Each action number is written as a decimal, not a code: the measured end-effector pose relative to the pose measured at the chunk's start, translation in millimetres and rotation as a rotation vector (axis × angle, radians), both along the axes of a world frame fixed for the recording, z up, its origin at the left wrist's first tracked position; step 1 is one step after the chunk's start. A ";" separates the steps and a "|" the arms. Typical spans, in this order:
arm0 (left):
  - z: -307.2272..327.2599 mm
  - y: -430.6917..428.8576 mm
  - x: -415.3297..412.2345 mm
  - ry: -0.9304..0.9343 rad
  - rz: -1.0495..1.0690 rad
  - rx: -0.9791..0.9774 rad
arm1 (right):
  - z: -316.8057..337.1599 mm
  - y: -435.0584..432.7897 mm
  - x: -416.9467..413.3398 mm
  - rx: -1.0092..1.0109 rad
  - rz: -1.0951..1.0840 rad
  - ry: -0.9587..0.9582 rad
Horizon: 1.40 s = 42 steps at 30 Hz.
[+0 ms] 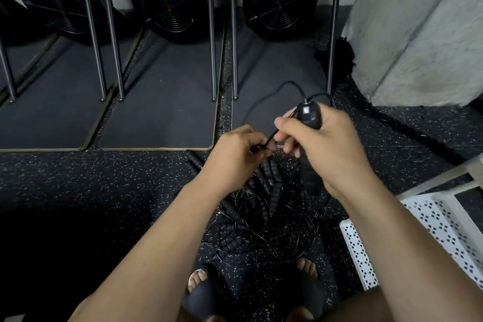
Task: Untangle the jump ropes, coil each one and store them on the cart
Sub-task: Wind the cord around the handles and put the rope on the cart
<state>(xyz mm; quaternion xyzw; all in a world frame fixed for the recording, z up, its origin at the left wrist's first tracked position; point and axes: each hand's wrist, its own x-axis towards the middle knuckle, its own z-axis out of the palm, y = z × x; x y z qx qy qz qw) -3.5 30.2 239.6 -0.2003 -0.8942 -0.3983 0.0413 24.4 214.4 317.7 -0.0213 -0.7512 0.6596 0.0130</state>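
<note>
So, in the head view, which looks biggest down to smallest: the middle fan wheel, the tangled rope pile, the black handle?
1. Tangled rope pile, partly hidden.
2. Middle fan wheel; farther off, so its true rank is unsure.
3. Black handle in the right hand.

A glossy black plastic rope handle (pixel 309 115) caught light above matt, speckled rubber flooring (pixel 78 191); the white perforated metal cart (pixel 363 251) looked smooth.

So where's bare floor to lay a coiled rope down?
Bare: the speckled floor left of the rope tangle, bounded by the grey mats. Crowded: the tangle fills the floor ahead of the feet, beside the white cart.
</note>
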 end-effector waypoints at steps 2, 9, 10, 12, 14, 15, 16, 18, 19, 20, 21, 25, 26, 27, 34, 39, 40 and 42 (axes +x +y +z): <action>-1.8 -1.9 -0.6 -0.060 0.007 -0.030 | 9.3 2.2 1.7 -0.129 -0.019 0.025; 1.4 -4.8 1.4 -0.177 0.023 -0.070 | 33.2 21.2 1.5 -0.501 -0.097 0.105; 0.8 -4.9 1.0 -0.176 0.015 -0.059 | 33.4 25.1 -0.6 -0.540 -0.126 0.107; 0.4 -4.8 0.3 -0.152 0.007 -0.013 | 32.5 32.9 -4.2 -0.577 -0.175 0.110; 1.3 -4.1 -0.5 -0.114 0.017 0.031 | 29.9 39.1 -7.6 -0.592 -0.215 0.104; 1.7 -3.4 -0.8 -0.091 0.031 0.047 | 28.5 41.7 -8.9 -0.597 -0.234 0.097; 2.8 -2.1 -0.8 -0.069 0.045 0.058 | 27.5 43.4 -10.0 -0.599 -0.248 0.087; 3.6 -0.5 -0.9 -0.037 0.057 0.063 | 24.5 42.2 -11.6 -0.588 -0.240 0.039; 4.3 0.2 -0.7 -0.028 0.050 0.063 | 22.7 39.0 -11.5 -0.574 -0.216 0.001; 6.0 1.3 0.0 -0.018 0.037 0.064 | 20.3 34.5 -10.9 -0.554 -0.185 -0.041; 7.9 2.4 1.0 -0.004 0.020 0.070 | 17.3 29.3 -10.0 -0.522 -0.154 -0.082; 17.7 9.9 5.2 0.062 -0.021 0.108 | 2.8 12.0 -6.4 -0.282 -0.055 -0.163; 18.4 11.0 5.6 0.066 -0.023 0.118 | -0.3 9.1 -5.8 -0.218 -0.031 -0.162; 18.4 11.3 5.7 0.065 -0.025 0.125 | -2.7 6.4 -5.0 -0.161 -0.010 -0.156; 16.8 7.7 8.0 0.053 -0.087 0.101 | -8.5 -3.6 -1.3 -0.018 0.026 -0.099; 10.9 1.5 2.9 -0.006 -0.018 0.017 | 5.4 4.7 -1.2 -0.182 -0.064 -0.029; 10.8 0.0 2.5 -0.025 -0.004 0.002 | 8.9 8.5 -1.5 -0.215 -0.086 -0.007; 9.8 -2.4 1.3 -0.075 0.016 -0.030 | 15.8 17.0 -2.2 -0.280 -0.122 0.043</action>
